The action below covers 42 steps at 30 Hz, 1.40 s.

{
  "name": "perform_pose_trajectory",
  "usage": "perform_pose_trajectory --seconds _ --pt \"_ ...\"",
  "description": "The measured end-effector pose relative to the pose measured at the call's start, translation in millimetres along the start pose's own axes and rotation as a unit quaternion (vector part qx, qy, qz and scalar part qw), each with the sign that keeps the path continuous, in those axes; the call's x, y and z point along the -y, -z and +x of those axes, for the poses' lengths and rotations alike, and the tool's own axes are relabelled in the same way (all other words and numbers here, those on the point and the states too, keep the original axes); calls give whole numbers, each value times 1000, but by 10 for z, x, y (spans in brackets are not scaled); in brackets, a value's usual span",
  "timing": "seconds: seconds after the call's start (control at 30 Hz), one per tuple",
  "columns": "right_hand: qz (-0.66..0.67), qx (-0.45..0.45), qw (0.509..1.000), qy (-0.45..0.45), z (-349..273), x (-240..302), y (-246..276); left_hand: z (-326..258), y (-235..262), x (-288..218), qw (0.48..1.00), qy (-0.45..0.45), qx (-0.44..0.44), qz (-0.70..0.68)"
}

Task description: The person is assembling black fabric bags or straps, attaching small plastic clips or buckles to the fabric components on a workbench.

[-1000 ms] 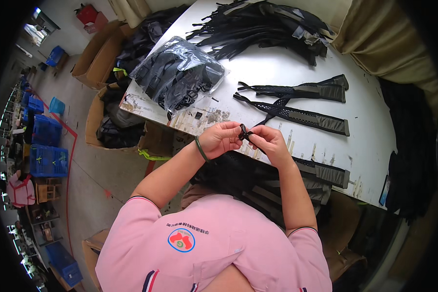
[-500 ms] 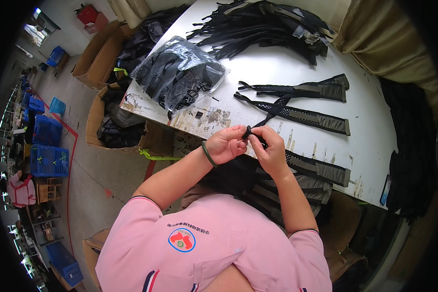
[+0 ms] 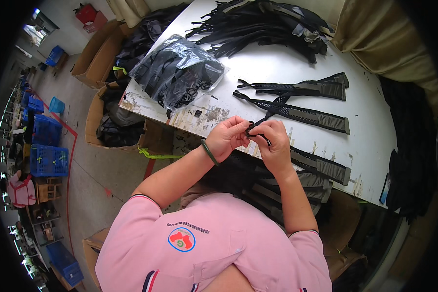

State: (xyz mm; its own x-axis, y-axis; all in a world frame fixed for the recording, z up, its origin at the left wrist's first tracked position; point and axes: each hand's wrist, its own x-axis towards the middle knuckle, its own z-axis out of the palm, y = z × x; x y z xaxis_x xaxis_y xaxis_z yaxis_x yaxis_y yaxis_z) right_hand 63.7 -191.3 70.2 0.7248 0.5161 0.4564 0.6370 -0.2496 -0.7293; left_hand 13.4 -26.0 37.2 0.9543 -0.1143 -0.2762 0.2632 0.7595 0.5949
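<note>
At the table's near edge my left hand (image 3: 229, 138) pinches the end of a narrow black strap (image 3: 265, 117). My right hand (image 3: 274, 145) closes on the same strap from the other side, thumb and fingers bent inward. A small dark piece sits between the fingertips, too covered to make out. The strap runs up to a black mesh shoulder strap (image 3: 301, 115) with a grey panel, lying flat on the table. Just beyond it lies another mesh strap (image 3: 321, 89). To the right of my right hand, a third mesh strap (image 3: 321, 165) lies along the near edge.
The white table (image 3: 365, 141) has worn, scraped edges. A clear plastic bag (image 3: 177, 73) of black straps lies at its left, and a heap of black straps (image 3: 263, 29) at the back. Cardboard boxes (image 3: 95, 117) of dark goods stand left; dark fabric (image 3: 411, 146) hangs at right.
My left hand has shifted slightly up, and the right hand's fingers have curled over closer to the strap end. Both keep hold of the strap.
</note>
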Motion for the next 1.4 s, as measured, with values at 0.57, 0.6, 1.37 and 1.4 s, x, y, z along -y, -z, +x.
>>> perform_pose_trajectory --seconds 0.57,0.6,1.37,1.4 --pt "415 27 841 -346 -63 -81 49 30 -149 104 910 -246 -6 335" --pt "416 26 841 -346 -71 -77 46 17 -150 108 897 -265 3 352" --pt "184 151 931 -277 96 -356 421 -535 54 -122 967 87 181 157" --pt "37 113 966 -232 92 -617 423 -610 137 -206 957 187 194 109"
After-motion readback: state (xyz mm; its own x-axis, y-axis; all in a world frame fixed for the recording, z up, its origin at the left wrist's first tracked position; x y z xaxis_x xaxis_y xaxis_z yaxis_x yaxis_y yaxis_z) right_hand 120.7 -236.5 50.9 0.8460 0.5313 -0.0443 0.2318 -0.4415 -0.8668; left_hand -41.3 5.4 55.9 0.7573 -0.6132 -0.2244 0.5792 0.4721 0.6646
